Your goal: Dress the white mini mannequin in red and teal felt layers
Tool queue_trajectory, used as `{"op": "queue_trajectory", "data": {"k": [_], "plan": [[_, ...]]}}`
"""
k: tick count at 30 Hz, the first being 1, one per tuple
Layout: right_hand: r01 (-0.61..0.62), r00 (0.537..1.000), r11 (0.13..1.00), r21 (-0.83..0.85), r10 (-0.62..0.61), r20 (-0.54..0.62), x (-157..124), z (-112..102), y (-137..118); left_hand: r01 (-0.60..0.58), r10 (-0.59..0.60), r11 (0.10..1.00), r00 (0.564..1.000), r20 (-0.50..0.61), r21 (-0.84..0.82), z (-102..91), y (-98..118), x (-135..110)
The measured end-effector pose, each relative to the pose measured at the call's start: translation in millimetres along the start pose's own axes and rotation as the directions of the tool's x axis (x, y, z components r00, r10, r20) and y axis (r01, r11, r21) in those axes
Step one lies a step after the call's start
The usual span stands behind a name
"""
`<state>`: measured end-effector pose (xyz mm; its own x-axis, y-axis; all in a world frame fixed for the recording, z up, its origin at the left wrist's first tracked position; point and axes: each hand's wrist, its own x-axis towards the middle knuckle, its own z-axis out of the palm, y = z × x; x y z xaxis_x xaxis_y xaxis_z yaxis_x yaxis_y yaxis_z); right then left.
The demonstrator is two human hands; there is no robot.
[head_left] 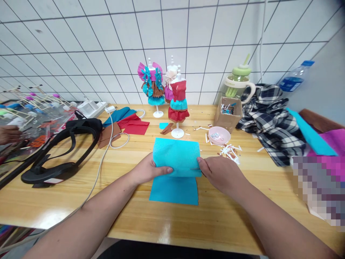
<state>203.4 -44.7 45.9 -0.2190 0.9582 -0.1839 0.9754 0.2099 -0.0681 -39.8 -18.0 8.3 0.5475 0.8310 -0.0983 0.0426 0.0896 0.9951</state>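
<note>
My left hand [153, 167] is closed on a folded sheet of turquoise crepe paper [178, 153], its thumb lying over the front near the lower left. Below the raised part, more of the same paper hangs or lies flat over the table. At the sheet's right edge my right hand [215, 171] is closed around what look like scissors [194, 168]. Only a thin dark blade shows against the paper; the handles are hidden in the fingers. Just behind the paper stands a small white dress form [178, 133] wearing a red and turquoise paper dress [179, 99].
Two more dressed forms stand near the tiled wall. Folded papers [136, 124], a cable and a black headset [61, 154] lie left. Right are a pink bowl [225, 135], paper scraps [231, 153], a cardboard box [228, 118], a jug [237, 81] and checked cloth [269, 118]. Another person's hand [9, 135] is far left.
</note>
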Motion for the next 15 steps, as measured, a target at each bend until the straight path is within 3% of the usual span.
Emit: {"op": "queue_trajectory", "data": {"k": [15], "plan": [[0.009, 0.999, 1.000, -0.015, -0.010, -0.037, -0.8, 1.5, -0.6, -0.014, 0.016, 0.999, 0.999, -0.042, 0.036, 0.4, -2.7, 0.1]]}}
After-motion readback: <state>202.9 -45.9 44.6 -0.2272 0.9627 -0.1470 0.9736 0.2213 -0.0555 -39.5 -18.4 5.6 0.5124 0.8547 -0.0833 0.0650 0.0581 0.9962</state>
